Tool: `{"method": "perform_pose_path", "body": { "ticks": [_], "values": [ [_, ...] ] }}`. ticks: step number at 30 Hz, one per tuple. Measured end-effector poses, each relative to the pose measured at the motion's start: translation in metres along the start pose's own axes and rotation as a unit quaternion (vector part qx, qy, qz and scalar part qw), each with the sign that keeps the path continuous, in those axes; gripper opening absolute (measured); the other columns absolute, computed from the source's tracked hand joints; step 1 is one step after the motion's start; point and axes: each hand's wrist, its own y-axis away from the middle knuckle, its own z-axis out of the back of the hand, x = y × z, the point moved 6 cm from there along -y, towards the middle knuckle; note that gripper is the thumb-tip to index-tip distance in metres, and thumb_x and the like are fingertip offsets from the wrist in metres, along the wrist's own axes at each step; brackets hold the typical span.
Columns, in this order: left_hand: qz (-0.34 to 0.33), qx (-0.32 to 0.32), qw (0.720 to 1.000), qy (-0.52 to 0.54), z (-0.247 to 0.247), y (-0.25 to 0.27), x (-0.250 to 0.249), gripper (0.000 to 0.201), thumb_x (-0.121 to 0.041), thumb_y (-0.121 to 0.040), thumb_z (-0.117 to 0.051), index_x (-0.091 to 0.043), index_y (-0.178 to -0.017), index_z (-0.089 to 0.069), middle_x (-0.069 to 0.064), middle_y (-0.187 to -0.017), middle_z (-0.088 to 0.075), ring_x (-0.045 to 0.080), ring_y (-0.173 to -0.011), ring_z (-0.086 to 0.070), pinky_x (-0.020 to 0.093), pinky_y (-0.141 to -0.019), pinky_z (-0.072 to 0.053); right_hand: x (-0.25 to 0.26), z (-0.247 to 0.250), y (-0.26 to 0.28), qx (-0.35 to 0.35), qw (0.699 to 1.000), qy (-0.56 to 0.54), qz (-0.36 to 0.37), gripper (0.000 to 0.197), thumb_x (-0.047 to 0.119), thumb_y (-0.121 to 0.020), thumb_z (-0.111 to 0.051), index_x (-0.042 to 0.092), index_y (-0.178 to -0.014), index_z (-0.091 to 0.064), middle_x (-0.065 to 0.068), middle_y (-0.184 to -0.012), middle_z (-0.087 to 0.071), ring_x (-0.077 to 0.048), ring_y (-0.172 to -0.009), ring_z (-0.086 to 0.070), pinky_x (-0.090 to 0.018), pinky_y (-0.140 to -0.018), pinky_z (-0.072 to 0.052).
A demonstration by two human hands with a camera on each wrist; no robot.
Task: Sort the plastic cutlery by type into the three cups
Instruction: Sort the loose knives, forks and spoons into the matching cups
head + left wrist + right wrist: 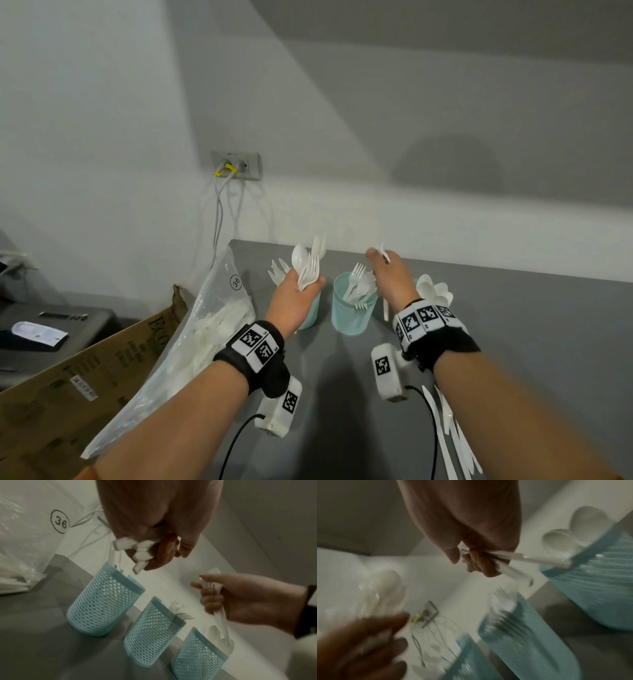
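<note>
Three teal mesh cups stand in a row on the grey table (531,342). The left cup (106,599) holds knives, the middle cup (352,308) forks, and the right cup (199,654) spoons. My left hand (308,284) is raised over the left cup and grips a mixed bundle of white spoons and forks (308,263) by the handles. My right hand (380,255) hovers between the middle and right cups. It pinches white utensils (221,618), and their lower ends hang down by the spoon cup (599,581). The type of the utensils is unclear.
A clear plastic bag marked 36 (212,325), with more cutlery inside, leans at the table's left edge against a cardboard box (85,377). Loose white knives (452,438) lie under my right forearm. A wall socket with cables (236,166) sits behind the table.
</note>
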Motion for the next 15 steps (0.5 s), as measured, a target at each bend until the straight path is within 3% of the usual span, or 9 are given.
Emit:
{"method": "perform_pose_path", "body": {
  "ticks": [3,7,11,15],
  "values": [
    [0.012,0.000,1.000,-0.008,0.000,-0.007,0.004,0.026,-0.025,-0.092,-0.055,-0.014,-0.116,-0.053,-0.010,-0.074,-0.051,0.005,-0.062,-0.044,0.033,-0.072,-0.039,0.027,0.005,-0.008,-0.011,0.994,-0.100,0.051,0.019,0.020,-0.099,-0.036,0.020,-0.092,-0.053,0.000,-0.072,-0.046,-0.013,-0.063,-0.043,-0.025,-0.066,-0.041],
    [0.019,0.018,1.000,-0.004,-0.004,-0.008,0.006,0.026,-0.024,-0.093,-0.053,-0.015,-0.118,-0.051,-0.007,-0.074,-0.050,0.007,-0.058,-0.043,0.025,-0.060,-0.039,0.032,0.003,-0.014,-0.026,0.984,-0.154,0.084,0.014,0.016,-0.102,-0.031,0.014,-0.107,-0.044,-0.001,-0.087,-0.050,-0.012,-0.072,-0.048,-0.014,-0.065,-0.044],
    [0.028,0.029,0.999,0.003,-0.009,-0.007,0.011,0.026,-0.025,-0.095,-0.053,-0.017,-0.120,-0.050,-0.007,-0.074,-0.049,0.006,-0.056,-0.041,0.021,-0.053,-0.035,0.002,-0.019,-0.020,-0.002,0.981,-0.189,0.041,0.014,0.014,-0.101,-0.034,0.024,-0.100,-0.044,-0.002,-0.085,-0.050,-0.017,-0.074,-0.052,-0.031,-0.076,-0.045],
    [0.027,0.045,0.999,0.014,-0.015,-0.004,0.012,0.024,-0.023,-0.096,-0.052,-0.016,-0.118,-0.050,-0.004,-0.079,-0.051,0.007,-0.056,-0.040,0.021,-0.053,-0.035,-0.022,-0.031,-0.020,0.002,0.979,-0.203,0.003,0.021,0.008,-0.100,-0.035,0.024,-0.089,-0.043,-0.004,-0.076,-0.049,-0.018,-0.071,-0.055,-0.030,-0.074,-0.046]
  ]
}}
